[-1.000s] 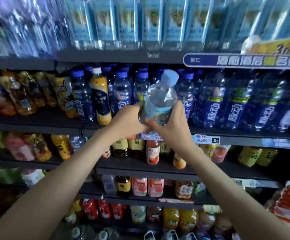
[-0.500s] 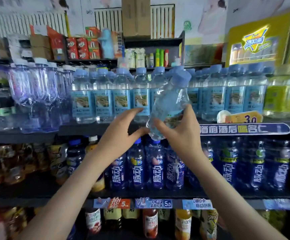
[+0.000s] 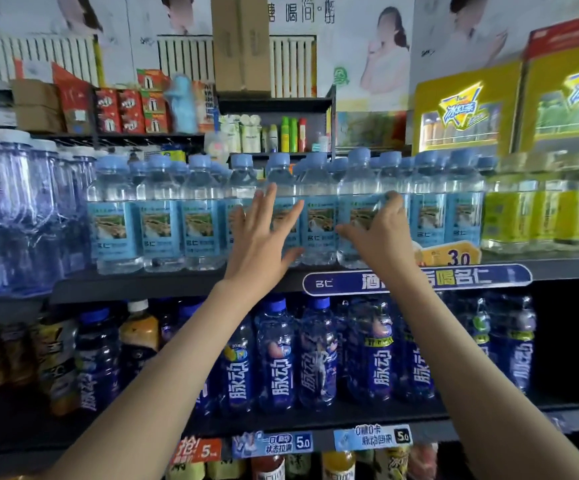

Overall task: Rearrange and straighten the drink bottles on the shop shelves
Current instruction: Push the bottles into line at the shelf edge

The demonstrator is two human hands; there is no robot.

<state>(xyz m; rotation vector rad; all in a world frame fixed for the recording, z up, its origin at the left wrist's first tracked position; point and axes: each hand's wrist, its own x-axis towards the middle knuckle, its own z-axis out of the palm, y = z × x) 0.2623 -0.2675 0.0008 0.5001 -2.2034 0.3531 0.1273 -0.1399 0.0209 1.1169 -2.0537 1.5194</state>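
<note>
A row of clear water bottles with light-blue caps and blue labels [image 3: 159, 216] stands on the upper shelf [image 3: 177, 282]. My right hand [image 3: 378, 237] grips one of these bottles [image 3: 359, 188], upright in the front row on the shelf. Beside it, my left hand [image 3: 263, 233] is spread with straight fingers against the fronts of the neighbouring bottles [image 3: 319, 216]. Dark-blue drink bottles [image 3: 277, 355] fill the shelf below, between my forearms.
Large clear bottles [image 3: 14, 209] stand at the left and yellow-green labelled bottles [image 3: 540, 209] at the right of the upper shelf. A price tag reading 3.0 [image 3: 454, 256] sits on the shelf edge. Orange and tea drinks [image 3: 139, 334] stand lower left. Boxes and cartons stand behind.
The water bottle held tilted in front of the upper shelf half a second ago now stands upright in the row. My left hand has opened flat against the adjacent bottles.
</note>
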